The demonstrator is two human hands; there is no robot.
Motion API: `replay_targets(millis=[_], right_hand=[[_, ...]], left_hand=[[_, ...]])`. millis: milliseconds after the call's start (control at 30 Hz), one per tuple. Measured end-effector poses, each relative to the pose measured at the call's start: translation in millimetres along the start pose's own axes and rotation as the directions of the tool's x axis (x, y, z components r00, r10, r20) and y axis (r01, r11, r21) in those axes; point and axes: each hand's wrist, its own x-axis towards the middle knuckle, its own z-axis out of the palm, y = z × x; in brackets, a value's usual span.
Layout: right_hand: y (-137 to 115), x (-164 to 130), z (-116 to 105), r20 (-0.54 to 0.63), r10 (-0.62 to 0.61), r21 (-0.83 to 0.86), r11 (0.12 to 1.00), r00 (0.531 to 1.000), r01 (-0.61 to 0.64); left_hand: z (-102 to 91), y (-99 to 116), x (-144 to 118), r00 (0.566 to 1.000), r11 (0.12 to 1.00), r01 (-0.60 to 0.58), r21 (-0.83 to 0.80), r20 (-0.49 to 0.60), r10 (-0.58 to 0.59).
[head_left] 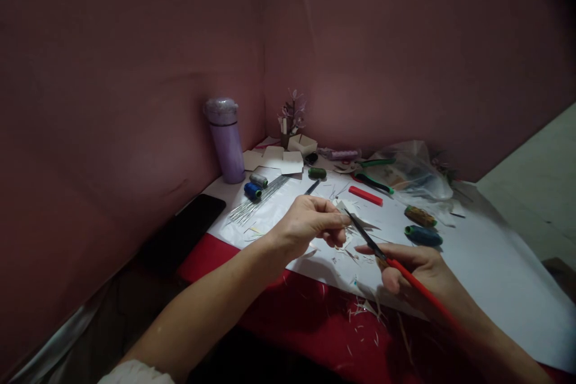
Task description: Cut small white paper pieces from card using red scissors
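My left hand (310, 223) pinches a small pale scrap of paper (348, 215) over the white sheet (486, 264). My right hand (416, 270) grips red-handled scissors (382, 255); their dark blades point up-left and meet the scrap at my left fingertips. Thin paper trimmings (360, 306) lie under and in front of both hands, on the sheet and on the red cloth (315, 318).
A purple bottle (226, 139) stands at the back left, a black phone (186, 229) near it. Thread spools (252, 190), a bundle of thin wires (258, 201), a red bar (365, 195), green-handled pliers (373, 182), a plastic bag (411, 173) and small boxes (288, 159) lie beyond my hands.
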Motion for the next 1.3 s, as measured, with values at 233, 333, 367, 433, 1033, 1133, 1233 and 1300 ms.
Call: replay_targets(millis=[233,333,367,433,1033,1133,1233,1300], right_hand=[[17,6,-8,0.103,-0.127,-0.13,0.981,0.986,0.14],[20,8,-10,0.145,-0.125,-0.111,0.984,0.981,0.142],[21,8,-10,0.14,-0.117,-0.107,0.985,0.983,0.132],[22,8,-9,0.125,-0.089,-0.1,0.99,0.988,0.102],[18,9,-5,0.091,0.018,0.045,0.999,0.996,-0.022],[15,9,-4,0.063,0.003,0.037,0.999,0.998,-0.005],[12,9,-4,0.045,-0.008,0.008,1.0,0.999,0.008],[10,9,-4,0.036,-0.009,-0.005,1.0,0.999,0.009]], left_hand=[[-0.1,3,-1,1.0,1.0,-0.009,-0.005,-0.015,0.009],[-0.5,3,0,1.0,1.0,-0.019,-0.005,-0.011,0.018],[-0.5,2,0,1.0,1.0,-0.021,-0.003,-0.01,0.021],[-0.5,1,0,1.0,1.0,-0.021,-0.001,-0.009,0.021],[-0.1,2,0,1.0,1.0,-0.005,0.018,-0.017,0.005],[-0.2,2,-1,1.0,1.0,-0.004,0.022,-0.015,0.004],[0.2,2,-1,1.0,0.999,-0.004,0.033,-0.014,0.004],[0.1,2,-1,1.0,0.999,-0.007,0.034,-0.012,0.007]])
